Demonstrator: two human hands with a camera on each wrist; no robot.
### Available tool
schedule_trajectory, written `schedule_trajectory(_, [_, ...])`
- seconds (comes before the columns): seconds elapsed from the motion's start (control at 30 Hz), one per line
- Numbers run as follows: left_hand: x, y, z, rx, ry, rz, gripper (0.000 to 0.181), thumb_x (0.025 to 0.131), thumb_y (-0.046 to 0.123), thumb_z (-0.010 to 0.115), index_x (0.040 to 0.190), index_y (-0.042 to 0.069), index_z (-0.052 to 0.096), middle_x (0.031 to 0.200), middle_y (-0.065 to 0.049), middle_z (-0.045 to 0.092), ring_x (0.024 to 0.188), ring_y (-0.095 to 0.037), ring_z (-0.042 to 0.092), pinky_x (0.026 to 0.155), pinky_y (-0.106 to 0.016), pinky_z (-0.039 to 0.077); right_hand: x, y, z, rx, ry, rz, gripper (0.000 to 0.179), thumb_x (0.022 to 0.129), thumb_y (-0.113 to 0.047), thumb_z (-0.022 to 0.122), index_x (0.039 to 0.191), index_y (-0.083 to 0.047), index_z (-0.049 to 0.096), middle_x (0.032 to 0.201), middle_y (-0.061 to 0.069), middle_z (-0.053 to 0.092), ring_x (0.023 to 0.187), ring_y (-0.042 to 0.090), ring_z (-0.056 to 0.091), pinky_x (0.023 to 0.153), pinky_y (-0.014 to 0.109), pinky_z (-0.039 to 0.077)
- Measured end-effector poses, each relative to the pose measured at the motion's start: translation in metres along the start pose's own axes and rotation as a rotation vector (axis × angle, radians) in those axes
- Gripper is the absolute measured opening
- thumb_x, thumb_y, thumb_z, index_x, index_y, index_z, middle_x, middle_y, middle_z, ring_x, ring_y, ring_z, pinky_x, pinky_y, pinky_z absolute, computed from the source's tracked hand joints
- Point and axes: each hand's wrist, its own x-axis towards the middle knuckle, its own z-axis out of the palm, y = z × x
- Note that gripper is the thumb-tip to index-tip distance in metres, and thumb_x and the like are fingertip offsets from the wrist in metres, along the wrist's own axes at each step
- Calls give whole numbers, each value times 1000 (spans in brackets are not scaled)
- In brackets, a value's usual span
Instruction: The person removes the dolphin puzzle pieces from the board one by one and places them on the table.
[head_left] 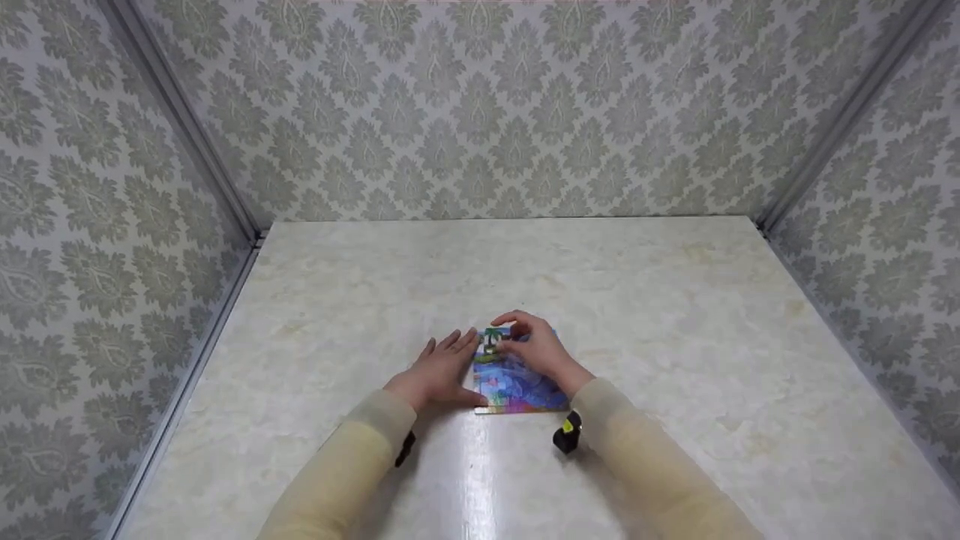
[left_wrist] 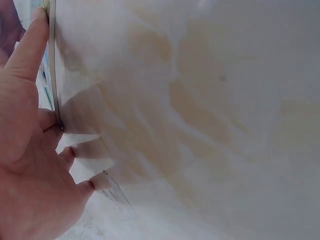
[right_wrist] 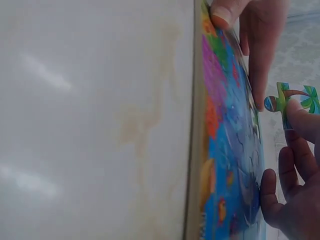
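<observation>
A colourful jigsaw puzzle board [head_left: 517, 386] with a blue underwater picture lies flat on the table. My right hand [head_left: 546, 351] is over its upper part and pinches a puzzle piece between thumb and fingers. In the right wrist view this puzzle piece [right_wrist: 283, 95] shows a palm tree and a rounded tab, raised off the board. My left hand [head_left: 441, 375] steadies the board's left side, fingers extended, with its thumb [left_wrist: 31, 47] on the lower left corner. The right palm hides part of the board's upper right.
The pale marbled table [head_left: 360, 277] spreads around the board. Patterned wallpaper panels [head_left: 480, 112] enclose it at the back and both sides. A dark strapped device [head_left: 568, 433] sits under the right wrist, and another dark device [head_left: 405, 448] shows by the left wrist.
</observation>
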Motion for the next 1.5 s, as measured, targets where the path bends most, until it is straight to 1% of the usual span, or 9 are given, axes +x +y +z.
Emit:
schedule_trajectory(0.23, [-1, 0, 0, -12, 4, 0, 112, 85, 61, 76, 166, 11, 17, 175, -3, 9, 163, -29, 7, 130, -61, 6, 3, 4, -35, 58, 63, 77, 33, 95, -9, 73, 126, -11, 63, 94, 10, 67, 83, 20, 67, 72, 31, 56])
schedule_trajectory(0.43, [-1, 0, -1, -17, 11, 2, 112, 85, 60, 77, 166, 12, 16, 175, -2, 9, 163, -29, 6, 130, -61, 4, 7, 14, -75, 76, 135, 170, 32, 97, -7, 70, 127, -10, 59, 101, 10, 66, 86, 18, 71, 74, 37, 58])
schedule_trajectory(0.6, [-1, 0, 0, -15, 14, -3, 112, 85, 61, 76, 166, 13, 16, 175, -1, 9, 163, -28, 5, 130, -61, 4, 8, 30, -102, 38, 200, 228, 33, 97, -5, 69, 129, -9, 62, 103, 9, 65, 82, 12, 68, 70, 30, 56])
schedule_trajectory(0.7, [-2, -1, 1, -15, 12, -2, 112, 85, 61, 76, 166, 12, 17, 175, -2, 9, 163, -28, 5, 130, -61, 4, 7, 40, -113, 36, 213, 293, 35, 98, -5, 68, 131, -9, 61, 103, 8, 62, 81, 14, 67, 64, 26, 53])
schedule_trajectory(0.87, [-4, 0, 1, -27, 5, 5, 111, 85, 60, 77, 166, 12, 17, 175, -2, 8, 163, -29, 4, 130, -61, 2, 6, 52, -119, 89, 216, 388, 37, 99, 1, 63, 134, -8, 57, 107, 10, 56, 91, 20, 66, 71, 23, 59])
schedule_trajectory(1.0, [-3, 0, 1, -28, 6, 1, 112, 85, 60, 77, 166, 13, 17, 176, -2, 8, 163, -28, 4, 130, -60, 3, 6, 55, -118, 63, 238, 402, 37, 98, 4, 61, 134, -6, 57, 107, 11, 56, 98, 21, 61, 78, 24, 60])
schedule_trajectory(1.23, [0, 0, 3, -21, 12, -10, 113, 84, 60, 78, 166, 13, 18, 175, -1, 10, 163, -29, 6, 130, -61, 5, 7, 61, -116, -46, 247, 382, 38, 98, 2, 63, 136, 1, 58, 108, 11, 58, 97, 19, 57, 78, 21, 53])
schedule_trajectory(1.33, [0, -1, 2, -19, 12, -8, 112, 84, 60, 78, 166, 13, 17, 175, -1, 10, 163, -29, 6, 130, -61, 5, 8, 61, -115, -102, 248, 371, 38, 98, 2, 64, 136, 3, 58, 117, 17, 61, 103, 23, 57, 84, 27, 52])
schedule_trajectory(1.5, [0, -1, 2, -16, 15, -6, 112, 84, 61, 77, 166, 13, 18, 175, -1, 10, 163, -29, 6, 130, -61, 5, 9, 59, -113, -136, 238, 399, 41, 100, -1, 62, 140, 2, 55, 134, 22, 59, 117, 30, 57, 100, 40, 52])
